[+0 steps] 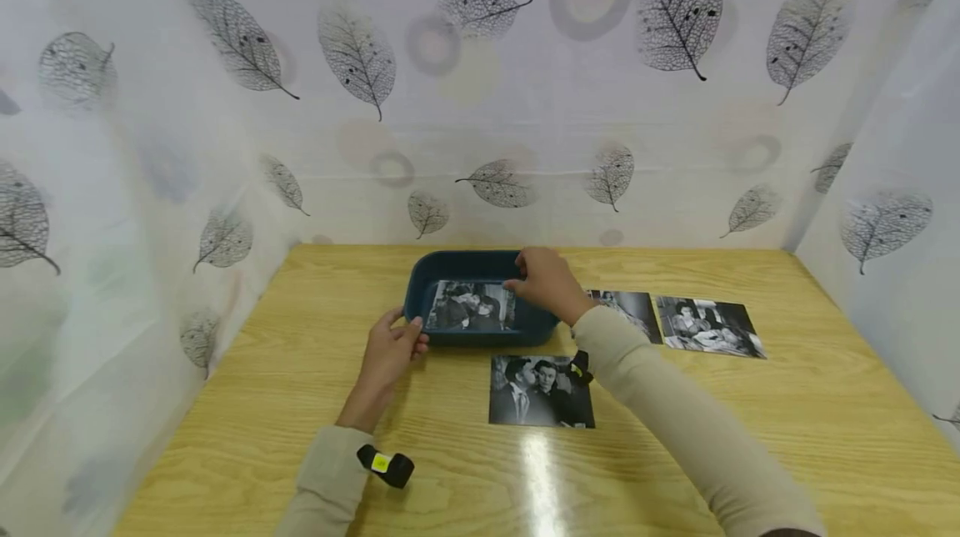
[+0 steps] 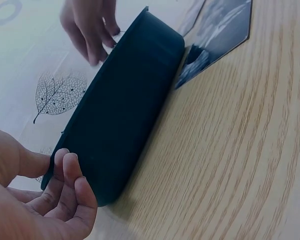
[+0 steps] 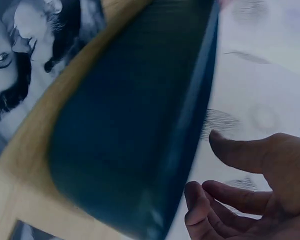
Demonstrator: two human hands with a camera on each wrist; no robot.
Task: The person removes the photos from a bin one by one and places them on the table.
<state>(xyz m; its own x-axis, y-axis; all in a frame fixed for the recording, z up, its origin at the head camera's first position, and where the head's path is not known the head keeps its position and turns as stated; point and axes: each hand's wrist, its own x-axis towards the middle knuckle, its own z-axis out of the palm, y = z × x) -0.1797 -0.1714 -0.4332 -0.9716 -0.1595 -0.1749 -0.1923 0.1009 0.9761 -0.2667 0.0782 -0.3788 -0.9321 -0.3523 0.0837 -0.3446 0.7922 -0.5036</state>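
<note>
A dark teal tray point(image 1: 472, 338) with raised sides stands on the wooden table, and a black-and-white photo point(image 1: 471, 308) lies inside it. My left hand point(image 1: 393, 349) grips the tray's front left corner, thumb over the rim point(image 2: 46, 172) and fingers curled against the outer wall. Over the tray's right part hovers my right hand point(image 1: 551, 283), its thumb and fingers apart and nothing between them. In the head view its thumb tip is close to the photo's right upper corner. The right wrist view shows the right hand point(image 3: 245, 185) beside the tray's rim.
On the table in front of the tray lies a photo of two people point(image 1: 536, 395). Two more photos lie to the right, one partly hidden by the right forearm point(image 1: 633, 312) and another photo point(image 1: 708, 327) farther right. Leaf-patterned curtains point(image 1: 510, 103) stand behind and at both sides.
</note>
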